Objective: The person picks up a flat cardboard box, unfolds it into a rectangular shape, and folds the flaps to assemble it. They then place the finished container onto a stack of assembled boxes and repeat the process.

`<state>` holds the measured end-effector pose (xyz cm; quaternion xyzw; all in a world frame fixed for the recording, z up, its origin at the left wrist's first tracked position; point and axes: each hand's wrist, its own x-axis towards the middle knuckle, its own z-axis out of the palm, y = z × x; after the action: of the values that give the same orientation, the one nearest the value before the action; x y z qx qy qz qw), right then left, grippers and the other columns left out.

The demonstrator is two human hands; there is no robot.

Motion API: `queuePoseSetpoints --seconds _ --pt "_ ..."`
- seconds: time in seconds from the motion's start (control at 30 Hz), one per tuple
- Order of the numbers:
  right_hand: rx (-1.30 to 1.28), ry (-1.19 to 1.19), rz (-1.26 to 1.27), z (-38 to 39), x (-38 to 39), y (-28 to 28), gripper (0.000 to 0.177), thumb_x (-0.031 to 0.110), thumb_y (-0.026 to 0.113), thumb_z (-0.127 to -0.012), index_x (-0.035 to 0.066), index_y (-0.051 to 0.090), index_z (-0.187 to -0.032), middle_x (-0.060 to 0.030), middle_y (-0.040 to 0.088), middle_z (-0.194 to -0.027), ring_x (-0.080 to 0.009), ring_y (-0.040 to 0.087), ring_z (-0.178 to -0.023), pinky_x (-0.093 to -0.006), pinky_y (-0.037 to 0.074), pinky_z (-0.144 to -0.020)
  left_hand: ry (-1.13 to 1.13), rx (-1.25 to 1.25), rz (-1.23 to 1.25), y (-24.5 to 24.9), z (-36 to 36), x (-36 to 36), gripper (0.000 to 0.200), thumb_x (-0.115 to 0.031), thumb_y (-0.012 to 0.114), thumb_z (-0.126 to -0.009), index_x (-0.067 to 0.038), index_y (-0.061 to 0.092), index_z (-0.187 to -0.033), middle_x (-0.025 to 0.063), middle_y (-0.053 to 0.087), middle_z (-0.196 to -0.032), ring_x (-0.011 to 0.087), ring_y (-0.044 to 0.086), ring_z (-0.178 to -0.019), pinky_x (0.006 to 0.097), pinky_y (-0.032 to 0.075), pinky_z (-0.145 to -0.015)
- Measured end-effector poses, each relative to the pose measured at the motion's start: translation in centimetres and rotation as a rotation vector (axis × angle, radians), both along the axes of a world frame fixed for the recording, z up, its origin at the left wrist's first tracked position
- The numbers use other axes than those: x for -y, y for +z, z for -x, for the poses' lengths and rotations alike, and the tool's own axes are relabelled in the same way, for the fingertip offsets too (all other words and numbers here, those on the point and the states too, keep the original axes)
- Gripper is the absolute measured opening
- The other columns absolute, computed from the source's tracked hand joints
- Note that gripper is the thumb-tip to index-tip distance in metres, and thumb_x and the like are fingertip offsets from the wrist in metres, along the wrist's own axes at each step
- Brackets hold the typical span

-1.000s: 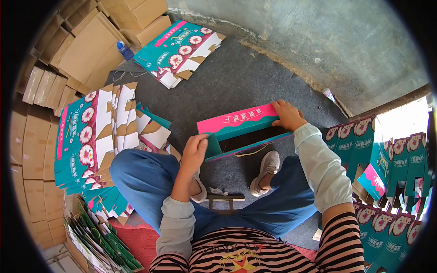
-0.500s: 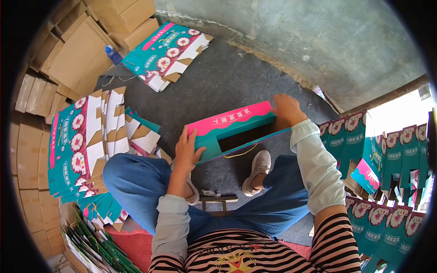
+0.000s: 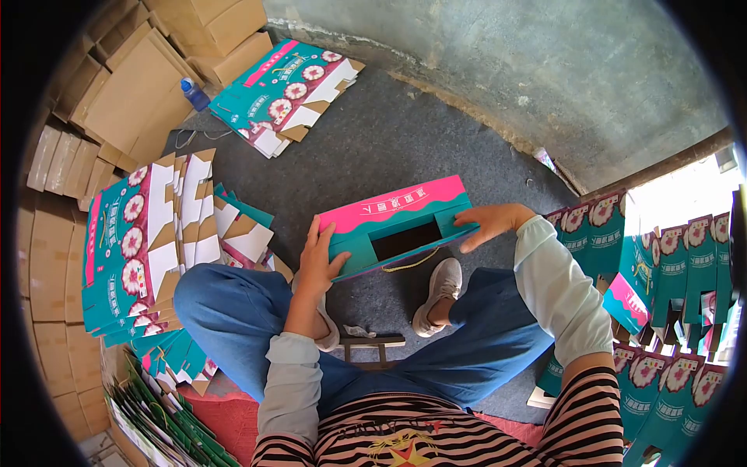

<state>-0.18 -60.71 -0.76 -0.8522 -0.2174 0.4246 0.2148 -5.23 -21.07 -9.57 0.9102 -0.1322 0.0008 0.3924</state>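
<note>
Between my knees is a teal and pink cardboard gift box (image 3: 397, 204), tilted, with a dark rectangular opening in the side facing me. A thin yellow cord handle (image 3: 412, 263) hangs along its near edge. My left hand (image 3: 315, 261) grips the box's left end, thumb on the teal flap and fingers over the pink side. At the other end, my right hand (image 3: 496, 223) has its fingers on the right end flap (image 3: 453, 220), with the thumb lower, by the box's edge. The box's inside is too dark to make out.
Flat printed cartons (image 3: 128, 249) are stacked left of my knee, with another stack (image 3: 288, 93) farther forward. Folded boxes (image 3: 646, 389) stand in rows at right. Brown cartons (image 3: 132, 101) line the left side, near a blue bottle (image 3: 194, 93). A concrete wall (image 3: 529, 70) rises ahead.
The box's right end flap has been folded inward, narrowing the opening. My right hand has come down from the far right corner onto that flap. My left hand keeps its hold.
</note>
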Motion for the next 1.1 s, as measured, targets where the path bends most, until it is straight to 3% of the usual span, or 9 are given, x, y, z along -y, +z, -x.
queuePoseSetpoints --seconds 0.13,0.33,0.43,0.5,0.57,0.63,0.93,1.0,1.1 --pt "-0.145 -0.201 0.086 -1.7 -0.4 1.5 0.088 0.06 0.073 -0.066 -0.004 0.051 -0.122 -0.0221 0.059 -0.116 -0.0346 0.054 -0.113 -0.0397 0.043 -0.094 0.032 -0.068 0.182 -1.0 0.3 -0.5 0.059 -0.027 0.07 -0.081 -0.004 0.048 -0.131 0.0199 0.028 -0.148 0.0328 0.041 -0.128 0.0387 0.036 -0.103" --pt "0.6 -0.616 0.252 -1.4 -0.9 -3.3 0.088 0.058 0.077 -0.061 -0.003 0.053 -0.12 -0.0251 0.058 -0.116 -0.037 0.057 -0.108 -0.0388 0.045 -0.091 0.412 -0.614 0.925 -0.5 0.6 -0.4 0.066 -0.041 0.059 -0.09 -0.004 0.036 -0.14 0.018 0.042 -0.139 0.0301 0.042 -0.127 0.0339 0.035 -0.103" --pt "0.336 -0.678 0.251 -2.0 -0.1 -6.8 0.087 0.057 0.077 -0.061 -0.003 0.055 -0.119 -0.0281 0.059 -0.115 -0.0367 0.058 -0.108 -0.0394 0.046 -0.091 0.372 -0.496 0.372 -2.2 1.7 0.5 0.08 -0.048 0.06 -0.087 -0.005 0.026 -0.144 0.0189 0.047 -0.134 0.0305 0.046 -0.123 0.0372 0.035 -0.102" --pt "0.135 -0.649 0.066 -3.2 1.2 -10.4 0.087 0.057 0.078 -0.059 -0.003 0.055 -0.118 -0.0277 0.06 -0.113 -0.0367 0.059 -0.108 -0.0404 0.045 -0.091 0.3 -0.496 0.325 -4.3 2.3 0.1 0.084 -0.058 0.058 -0.083 -0.004 0.028 -0.141 0.0176 0.055 -0.119 0.0251 0.063 -0.087 0.0342 0.055 -0.058" --pt "0.056 -0.606 -0.147 -2.9 2.1 -9.7 0.086 0.056 0.078 -0.059 -0.003 0.057 -0.117 -0.0266 0.062 -0.111 -0.0369 0.06 -0.106 -0.0411 0.045 -0.091 0.369 -0.796 0.479 -1.5 2.4 1.3 0.08 -0.057 0.059 -0.083 -0.007 0.032 -0.139 0.0164 0.058 -0.111 0.0245 0.064 -0.078 0.0355 0.056 -0.056" --pt "0.182 -0.583 -0.136 -2.5 1.0 -7.5 0.083 0.055 0.077 -0.061 -0.004 0.057 -0.116 -0.0252 0.063 -0.109 -0.0379 0.06 -0.104 -0.0413 0.045 -0.089 0.375 -0.952 0.479 -0.4 1.8 1.0 0.072 -0.048 0.061 -0.086 -0.006 0.032 -0.137 0.0181 0.051 -0.123 0.0257 0.062 -0.097 0.0404 0.059 -0.062" --pt "0.915 -0.804 -0.044 2.2 2.5 9.5 0.068 0.048 0.075 -0.069 0.001 0.051 -0.112 -0.021 0.063 -0.096 -0.0393 0.062 -0.088 -0.0434 0.047 -0.076 0.095 -0.321 0.775 4.8 0.6 6.5 0.054 -0.025 0.054 -0.095 -0.003 0.031 -0.139 0.0124 0.049 -0.125 0.0186 0.055 -0.108 0.0298 0.053 -0.078" --pt "1.093 -0.897 -0.132 6.4 4.2 12.9 0.058 0.025 0.076 -0.077 0.001 0.049 -0.122 -0.0173 0.061 -0.097 -0.0245 0.061 -0.089 -0.0347 0.046 -0.077 -0.031 -0.095 0.81 7.6 -0.5 9.7 0.054 -0.021 0.055 -0.094 -0.001 0.031 -0.138 0.0109 0.048 -0.127 0.018 0.052 -0.111 0.0285 0.05 -0.085" --pt "1.239 -1.045 -0.41 13.2 9.9 14.4 0.052 0.011 0.072 -0.08 0.001 0.046 -0.124 -0.0109 0.062 -0.107 -0.0173 0.063 -0.089 -0.0285 0.05 -0.071 -0.167 0.027 0.7 14.3 -0.4 16.2 0.054 -0.016 0.057 -0.093 -0.001 0.031 -0.138 0.0134 0.047 -0.128 0.0196 0.048 -0.118 0.0305 0.043 -0.094"
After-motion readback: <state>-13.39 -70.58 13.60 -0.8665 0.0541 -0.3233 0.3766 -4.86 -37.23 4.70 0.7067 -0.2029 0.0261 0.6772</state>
